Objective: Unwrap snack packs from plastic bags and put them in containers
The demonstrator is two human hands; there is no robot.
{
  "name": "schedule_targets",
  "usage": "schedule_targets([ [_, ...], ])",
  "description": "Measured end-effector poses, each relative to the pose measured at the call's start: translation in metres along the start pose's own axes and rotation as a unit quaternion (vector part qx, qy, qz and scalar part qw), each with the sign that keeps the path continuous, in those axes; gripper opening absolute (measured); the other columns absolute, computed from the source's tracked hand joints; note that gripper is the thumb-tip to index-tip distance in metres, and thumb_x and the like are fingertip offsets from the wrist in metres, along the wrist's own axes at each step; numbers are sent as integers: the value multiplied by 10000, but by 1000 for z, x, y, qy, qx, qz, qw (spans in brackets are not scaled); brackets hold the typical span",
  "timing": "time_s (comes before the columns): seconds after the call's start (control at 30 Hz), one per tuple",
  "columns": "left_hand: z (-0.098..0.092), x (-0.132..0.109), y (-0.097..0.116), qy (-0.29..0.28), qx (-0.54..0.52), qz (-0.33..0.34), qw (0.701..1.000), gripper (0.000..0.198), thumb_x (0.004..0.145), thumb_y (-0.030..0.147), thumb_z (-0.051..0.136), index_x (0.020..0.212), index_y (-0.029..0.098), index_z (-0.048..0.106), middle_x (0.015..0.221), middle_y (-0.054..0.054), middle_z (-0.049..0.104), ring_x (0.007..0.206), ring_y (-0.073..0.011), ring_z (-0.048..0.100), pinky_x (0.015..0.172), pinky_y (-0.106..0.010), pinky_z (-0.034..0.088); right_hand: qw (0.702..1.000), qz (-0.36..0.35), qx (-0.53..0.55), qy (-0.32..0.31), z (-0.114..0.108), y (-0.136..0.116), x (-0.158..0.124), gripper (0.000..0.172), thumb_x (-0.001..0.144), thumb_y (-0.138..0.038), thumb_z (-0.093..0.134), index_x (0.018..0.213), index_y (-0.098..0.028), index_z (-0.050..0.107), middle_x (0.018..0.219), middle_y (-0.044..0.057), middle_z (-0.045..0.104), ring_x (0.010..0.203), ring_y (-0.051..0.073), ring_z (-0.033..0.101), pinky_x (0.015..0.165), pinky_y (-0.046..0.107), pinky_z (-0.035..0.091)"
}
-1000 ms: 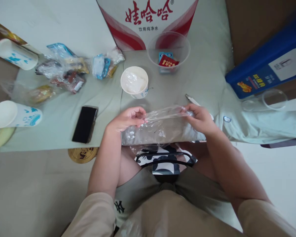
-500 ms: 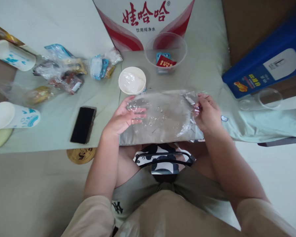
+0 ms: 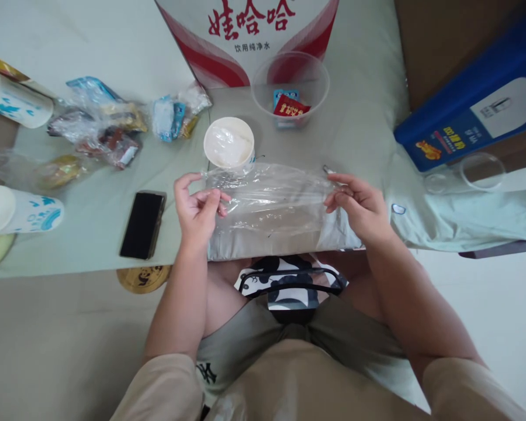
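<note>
A clear plastic bag (image 3: 272,202) is stretched flat between my two hands, over a grey sheet at the front of the table. My left hand (image 3: 198,209) pinches its left end between thumb and fingers. At the other end, my right hand (image 3: 360,206) grips the bag with closed fingertips. A small thin piece with a dark tip (image 3: 326,169) shows beside the right fingertips; I cannot make out what it is. Just behind the bag's left part stands a white paper cup (image 3: 229,142) with crumpled clear plastic in its mouth.
A clear plastic bowl (image 3: 290,90) holding small packets stands before a white and red carton (image 3: 254,44). To the left are a phone (image 3: 142,224), wrapped snacks (image 3: 109,126) and tipped paper cups (image 3: 37,213). A blue box (image 3: 469,111) and clear cup (image 3: 482,172) lie right.
My left hand has moved left and gone from spread fingers to a pinch on the bag. The bag is now pulled tauter, and my right fingers have shifted their hold slightly.
</note>
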State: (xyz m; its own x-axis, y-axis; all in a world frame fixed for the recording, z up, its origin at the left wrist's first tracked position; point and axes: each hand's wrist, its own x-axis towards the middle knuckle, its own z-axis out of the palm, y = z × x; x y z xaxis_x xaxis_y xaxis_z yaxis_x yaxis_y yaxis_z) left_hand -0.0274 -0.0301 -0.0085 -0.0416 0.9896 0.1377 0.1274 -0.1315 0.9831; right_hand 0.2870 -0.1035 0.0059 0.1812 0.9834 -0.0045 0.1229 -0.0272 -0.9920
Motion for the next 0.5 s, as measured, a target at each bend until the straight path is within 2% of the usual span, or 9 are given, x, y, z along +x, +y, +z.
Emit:
schedule_targets([
  [0.1,-2,-9,6,9,53,47,997,420,928,502,746,1218,295,523,806,39,740,474,-79,560,525,-237,492,1000,15,-10,23,-3,-5,2,294,851,-290,671,1131,-250,754,707,-12,702,614,162,664,679,368,628],
  [0.23,-4,-11,8,-50,117,99,987,198,909,397,722,988,216,711,838,-29,770,580,-122,657,597,-272,566,998,14,-34,53,-7,-6,1,165,875,-353,677,960,-256,781,739,11,709,632,164,661,690,364,605],
  [0.3,-5,-9,5,-63,131,90,985,219,841,329,767,1022,206,762,868,-38,773,706,-152,714,708,-292,610,997,2,-53,49,-11,-5,1,181,855,-355,714,991,-259,784,784,25,724,704,183,685,722,369,599],
  [0.4,-8,-4,1,-54,147,76,985,377,766,263,809,1137,216,768,887,-20,756,776,-155,708,774,-302,614,992,-26,-115,40,-15,0,2,346,812,-324,765,1151,-258,772,842,34,735,780,206,688,758,383,583],
  [0.43,-9,-2,-1,-54,160,81,982,353,767,255,808,1117,220,777,868,-13,742,755,-147,688,758,-297,605,988,-36,-143,42,-15,2,3,353,814,-321,764,1161,-256,771,837,32,726,773,205,677,762,389,577],
  [0.5,-12,1,-2,-59,185,107,975,218,798,244,789,1015,227,804,810,-5,700,700,-132,634,716,-286,576,976,-59,-201,54,-15,6,5,264,838,-332,748,1087,-253,782,820,33,699,756,203,652,780,405,571],
])
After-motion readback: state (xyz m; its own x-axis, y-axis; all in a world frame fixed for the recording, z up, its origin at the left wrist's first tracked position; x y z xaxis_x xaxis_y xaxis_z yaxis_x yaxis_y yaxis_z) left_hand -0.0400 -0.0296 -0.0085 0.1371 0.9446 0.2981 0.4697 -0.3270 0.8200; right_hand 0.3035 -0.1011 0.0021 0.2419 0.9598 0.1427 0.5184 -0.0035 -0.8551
